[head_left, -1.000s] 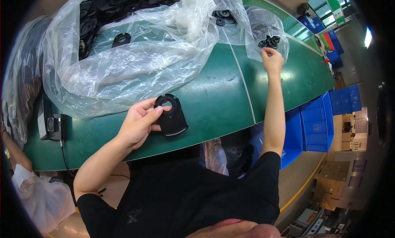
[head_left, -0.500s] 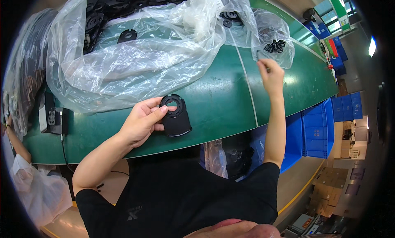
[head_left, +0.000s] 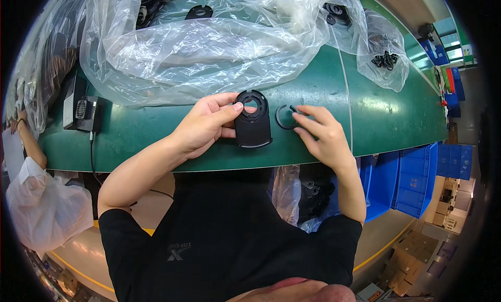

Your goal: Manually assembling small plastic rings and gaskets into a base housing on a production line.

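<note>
Left hand pinches the black plate flat on the green counter; right hand grips an open ring just beside it. Best keep the plate steady and the ring level.

A factory assembly workstation: a long green work table strewn with clear plastic bags of small black moulded parts, stacked blue storage bins beside it, cardboard boxes on the floor (yellow line markings run across it)
</note>
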Motion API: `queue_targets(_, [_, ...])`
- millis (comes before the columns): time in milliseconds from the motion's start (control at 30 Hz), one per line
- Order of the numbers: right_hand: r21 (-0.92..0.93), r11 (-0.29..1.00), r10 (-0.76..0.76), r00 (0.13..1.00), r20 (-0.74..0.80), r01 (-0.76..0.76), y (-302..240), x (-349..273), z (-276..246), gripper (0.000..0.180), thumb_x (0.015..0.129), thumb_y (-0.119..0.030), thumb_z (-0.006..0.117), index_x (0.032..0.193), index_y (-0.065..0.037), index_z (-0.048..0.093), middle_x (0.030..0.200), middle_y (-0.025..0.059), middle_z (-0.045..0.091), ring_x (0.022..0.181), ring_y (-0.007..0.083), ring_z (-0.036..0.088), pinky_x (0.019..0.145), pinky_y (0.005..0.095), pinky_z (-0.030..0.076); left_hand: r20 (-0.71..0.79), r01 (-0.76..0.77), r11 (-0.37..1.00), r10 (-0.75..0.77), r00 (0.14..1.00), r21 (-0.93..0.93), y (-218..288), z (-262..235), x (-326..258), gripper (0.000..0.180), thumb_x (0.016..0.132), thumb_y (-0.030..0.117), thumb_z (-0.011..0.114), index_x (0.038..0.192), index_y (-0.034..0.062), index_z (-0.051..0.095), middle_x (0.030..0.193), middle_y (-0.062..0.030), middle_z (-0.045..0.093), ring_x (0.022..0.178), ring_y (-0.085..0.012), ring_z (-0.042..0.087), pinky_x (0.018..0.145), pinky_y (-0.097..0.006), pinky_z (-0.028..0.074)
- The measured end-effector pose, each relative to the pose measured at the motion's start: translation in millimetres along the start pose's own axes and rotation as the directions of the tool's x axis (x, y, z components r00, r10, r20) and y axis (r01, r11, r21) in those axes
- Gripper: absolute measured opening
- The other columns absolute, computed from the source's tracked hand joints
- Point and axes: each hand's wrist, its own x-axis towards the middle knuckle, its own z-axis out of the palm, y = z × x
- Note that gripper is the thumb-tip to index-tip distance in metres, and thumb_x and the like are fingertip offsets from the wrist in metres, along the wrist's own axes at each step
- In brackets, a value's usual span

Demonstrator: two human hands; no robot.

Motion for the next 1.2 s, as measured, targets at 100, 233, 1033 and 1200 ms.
queue_targets(100, [0.078, 0.973, 0.222, 0.97, -0.097, -0.215, -9, 5, 5, 0.04, 0.065, -0.01, 0.075, 0.1, 0.004, 0.062, 0.1, 0.0144, 0.061, 0.09, 0.0301, 0.058, 0.078, 0.0366, 0.048, -0.028, -0.001, 1.0, 0.001, 1.0, 0.0, -3, -2, 0, 0.033, 0.092, 0.016, 0.052, 0.12, 0.0005, 0.046, 0.11, -0.0105, 0.06, 0.094, -0.0167, 0.063, 0.078, -0.031, 0.054])
queue_targets(233, [0.064, 0.954, 0.297, 0.952, -0.082, -0.292, -16, 12, 19, 0.041, 0.064, -0.01, 0.076, 0.1, 0.005, 0.062, 0.099, 0.0151, 0.061, 0.091, 0.0308, 0.058, 0.079, 0.036, 0.047, -0.026, 0.0, 1.0, 0.0, 1.0, 0.015, -3, -2, -1, 0.028, 0.094, 0.014, 0.047, 0.118, -0.0007, 0.048, 0.11, -0.0101, 0.061, 0.093, -0.0152, 0.063, 0.078, -0.03, 0.054])
queue_targets(1033, [0.182, 0.981, 0.108, 0.965, -0.237, -0.065, -54, 51, 24, 0.046, 0.059, 0.0, 0.073, 0.103, 0.005, 0.059, 0.1, 0.0178, 0.062, 0.091, 0.0323, 0.059, 0.078, 0.0362, 0.049, 0.16, -0.002, 0.998, 0.011, 0.987, -0.061, -9, -5, -1, 0.043, 0.093, 0.011, 0.047, 0.133, -0.0002, 0.037, 0.118, -0.0101, 0.055, 0.103, -0.0168, 0.059, 0.087, -0.03, 0.051])
queue_targets(1200, [0.162, 0.985, 0.098, 0.963, -0.251, -0.058, -55, 50, 27, 0.046, 0.06, 0.0, 0.073, 0.103, 0.006, 0.059, 0.1, 0.0183, 0.062, 0.09, 0.0335, 0.059, 0.078, 0.0373, 0.049, 0.162, 0.002, 0.999, 0.006, 0.987, -0.051, -9, -6, -2, 0.042, 0.094, 0.012, 0.047, 0.133, 0.0004, 0.038, 0.118, -0.0086, 0.055, 0.102, -0.0143, 0.058, 0.084, -0.027, 0.052])
